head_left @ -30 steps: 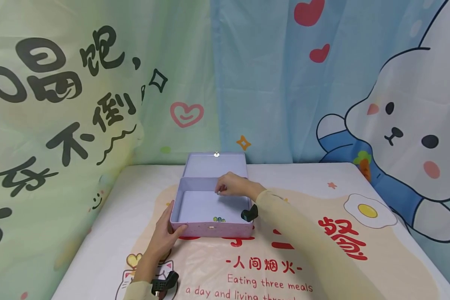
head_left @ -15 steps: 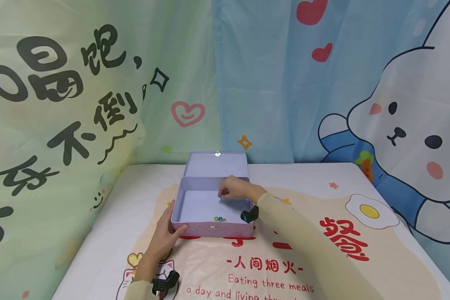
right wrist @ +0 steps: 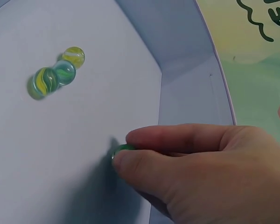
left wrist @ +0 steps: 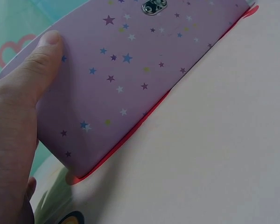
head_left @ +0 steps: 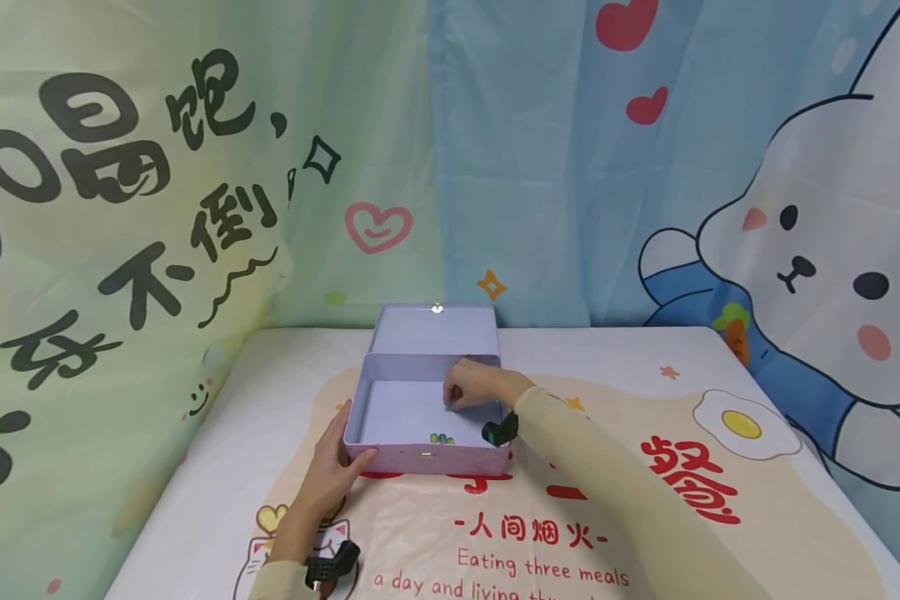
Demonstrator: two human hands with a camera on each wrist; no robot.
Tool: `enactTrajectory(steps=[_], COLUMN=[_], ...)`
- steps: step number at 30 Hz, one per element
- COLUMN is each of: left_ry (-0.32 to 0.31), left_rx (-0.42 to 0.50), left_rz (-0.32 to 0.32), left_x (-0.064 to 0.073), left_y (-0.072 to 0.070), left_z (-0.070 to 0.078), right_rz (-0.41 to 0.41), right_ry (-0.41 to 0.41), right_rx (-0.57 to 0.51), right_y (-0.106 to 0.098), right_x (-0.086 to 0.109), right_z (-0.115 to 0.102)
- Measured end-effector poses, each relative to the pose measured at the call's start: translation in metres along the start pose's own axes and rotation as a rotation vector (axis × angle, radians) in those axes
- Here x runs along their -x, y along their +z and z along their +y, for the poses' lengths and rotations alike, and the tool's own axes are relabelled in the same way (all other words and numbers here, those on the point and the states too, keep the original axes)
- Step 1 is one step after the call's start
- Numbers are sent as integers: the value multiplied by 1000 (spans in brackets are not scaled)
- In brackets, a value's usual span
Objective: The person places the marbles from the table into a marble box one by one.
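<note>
A lilac box (head_left: 393,460) printed with small stars stands on the table, its lid (head_left: 435,330) tipped back. My left hand (head_left: 328,467) grips the front left corner, thumb on the front wall. Inside, my right hand (head_left: 476,383) pinches a green glass marble (right wrist: 123,148) between thumb and finger, low over the box floor; most of the marble is hidden by the fingertips. Three more marbles lie close together near the front wall: a yellow marble (right wrist: 73,57), a teal marble (right wrist: 64,73) and a green marble (right wrist: 45,81) with yellow swirls.
A printed cloth (head_left: 540,567) covers the table beneath the box. Patterned curtains (head_left: 517,167) hang behind and to the left. Each wrist carries a small black camera (head_left: 501,428).
Inside the box, my right hand has moved down towards the floor and slightly right. My left hand keeps its hold on the corner, and the three loose marbles lie as before.
</note>
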State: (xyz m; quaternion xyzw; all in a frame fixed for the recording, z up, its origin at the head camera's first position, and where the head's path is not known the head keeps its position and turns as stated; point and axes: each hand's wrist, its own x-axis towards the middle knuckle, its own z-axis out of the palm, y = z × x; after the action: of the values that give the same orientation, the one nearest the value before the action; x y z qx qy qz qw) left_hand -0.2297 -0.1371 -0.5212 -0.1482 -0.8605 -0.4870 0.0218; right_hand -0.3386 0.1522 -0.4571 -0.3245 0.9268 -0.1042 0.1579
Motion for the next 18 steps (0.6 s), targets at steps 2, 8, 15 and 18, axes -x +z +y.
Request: enactTrajectory(steps=[2, 8, 15, 18], left_ry=[1, 6, 5, 3], left_rx=[6, 13, 5, -3], left_rz=[0, 3, 8, 6], left_x=[0, 0, -1, -1], left_y=[0, 0, 1, 1], left_z=[0, -1, -1, -1], right_rz=[-14, -41, -28, -11], right_ry=[5, 18, 2, -2], right_rx=[5, -2, -9, -18], right_y=[0, -2, -3, -3], right_x=[0, 0, 2, 2], right_z=[0, -2, -3, -4])
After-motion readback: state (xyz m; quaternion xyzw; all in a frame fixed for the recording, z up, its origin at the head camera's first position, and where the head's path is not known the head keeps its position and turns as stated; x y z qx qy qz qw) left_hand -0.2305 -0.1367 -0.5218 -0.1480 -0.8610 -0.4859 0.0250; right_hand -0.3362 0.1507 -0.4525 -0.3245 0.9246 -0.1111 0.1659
